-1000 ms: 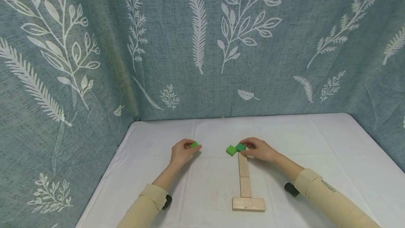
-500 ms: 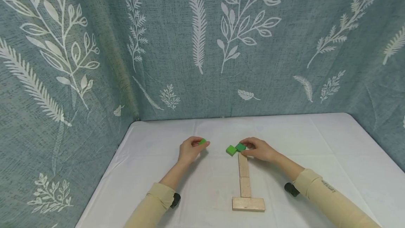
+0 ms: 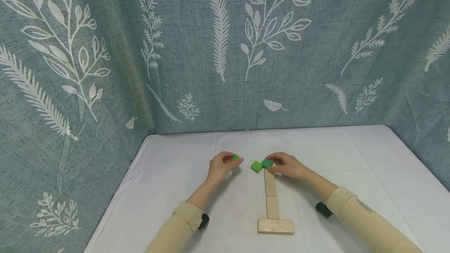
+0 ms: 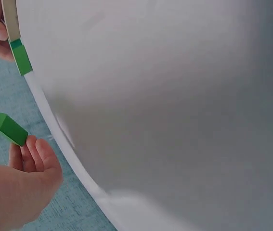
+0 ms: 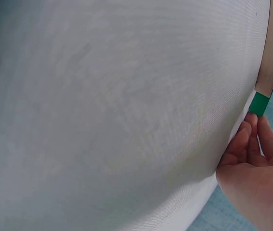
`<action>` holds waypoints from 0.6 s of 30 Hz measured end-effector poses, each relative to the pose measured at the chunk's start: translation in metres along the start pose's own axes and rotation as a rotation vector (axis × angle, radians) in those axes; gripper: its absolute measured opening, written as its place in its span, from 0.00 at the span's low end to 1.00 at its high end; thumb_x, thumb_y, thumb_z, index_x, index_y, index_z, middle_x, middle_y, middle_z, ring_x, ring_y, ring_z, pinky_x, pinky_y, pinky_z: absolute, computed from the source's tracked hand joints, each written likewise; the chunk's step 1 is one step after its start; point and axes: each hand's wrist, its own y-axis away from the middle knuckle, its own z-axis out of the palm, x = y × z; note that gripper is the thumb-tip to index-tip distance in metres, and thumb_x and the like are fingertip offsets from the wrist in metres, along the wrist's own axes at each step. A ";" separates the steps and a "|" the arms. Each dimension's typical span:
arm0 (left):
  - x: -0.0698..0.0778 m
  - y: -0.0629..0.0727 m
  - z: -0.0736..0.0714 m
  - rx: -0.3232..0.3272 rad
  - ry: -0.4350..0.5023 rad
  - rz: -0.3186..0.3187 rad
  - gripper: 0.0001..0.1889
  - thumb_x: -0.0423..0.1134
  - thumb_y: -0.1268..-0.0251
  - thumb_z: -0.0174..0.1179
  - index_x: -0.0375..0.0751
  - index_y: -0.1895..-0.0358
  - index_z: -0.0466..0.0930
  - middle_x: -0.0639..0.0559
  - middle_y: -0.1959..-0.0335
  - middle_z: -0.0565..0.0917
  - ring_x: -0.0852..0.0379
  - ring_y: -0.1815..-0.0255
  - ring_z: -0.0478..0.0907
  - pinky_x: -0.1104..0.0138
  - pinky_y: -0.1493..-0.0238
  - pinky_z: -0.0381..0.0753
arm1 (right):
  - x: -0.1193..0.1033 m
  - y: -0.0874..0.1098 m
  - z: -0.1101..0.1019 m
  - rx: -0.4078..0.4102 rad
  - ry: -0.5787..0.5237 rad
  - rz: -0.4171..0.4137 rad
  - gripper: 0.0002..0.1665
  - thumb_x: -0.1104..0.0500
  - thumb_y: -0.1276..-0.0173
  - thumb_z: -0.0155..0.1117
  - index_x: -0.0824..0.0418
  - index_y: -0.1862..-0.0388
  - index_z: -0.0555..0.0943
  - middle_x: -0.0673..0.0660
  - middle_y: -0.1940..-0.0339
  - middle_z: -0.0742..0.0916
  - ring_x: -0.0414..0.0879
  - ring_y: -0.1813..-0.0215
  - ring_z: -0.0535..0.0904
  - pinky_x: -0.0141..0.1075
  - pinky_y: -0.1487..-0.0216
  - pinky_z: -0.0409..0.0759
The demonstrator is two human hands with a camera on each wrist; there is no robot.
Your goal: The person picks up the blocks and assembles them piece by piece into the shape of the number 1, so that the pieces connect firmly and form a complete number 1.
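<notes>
My left hand (image 3: 220, 167) pinches a light green block (image 3: 235, 157) between thumb and fingertips; the left wrist view shows that same block (image 4: 11, 130) held off the tabletop. At the top of a column of wooden blocks, my right hand (image 3: 288, 166) holds a dark green block (image 3: 266, 163) with thumb and fingertips. A second light green block (image 3: 256, 166) lies flat, its corner against the dark green one. The column has an upper plank (image 3: 270, 183), a shorter lower block (image 3: 272, 207) and a crosswise plank (image 3: 275, 226) at its near end.
A white cloth (image 3: 316, 143) covers the table. Behind it and at the sides hangs a blue-green curtain (image 3: 197, 50) with white leaf prints. Dark wrist cameras sit under both forearms, the right one (image 3: 324, 209) near the cloth.
My left hand has moved to the right with its light green block, closer to the one lying on the table. My right hand and the wooden column have stayed in place.
</notes>
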 end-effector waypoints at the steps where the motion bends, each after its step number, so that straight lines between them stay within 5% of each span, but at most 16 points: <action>1: 0.000 0.000 0.001 -0.004 -0.004 0.005 0.21 0.48 0.43 0.70 0.35 0.53 0.82 0.47 0.60 0.83 0.53 0.59 0.77 0.63 0.61 0.78 | 0.000 0.000 0.000 0.001 0.001 0.002 0.28 0.54 0.33 0.66 0.67 0.39 0.75 0.59 0.49 0.80 0.52 0.47 0.74 0.45 0.47 0.73; 18: 0.007 0.002 0.020 -0.068 -0.098 0.088 0.17 0.43 0.46 0.72 0.33 0.61 0.82 0.50 0.71 0.81 0.59 0.71 0.74 0.70 0.71 0.74 | 0.001 -0.001 0.000 -0.001 -0.001 0.004 0.28 0.53 0.33 0.66 0.67 0.39 0.76 0.59 0.49 0.80 0.52 0.47 0.74 0.44 0.47 0.73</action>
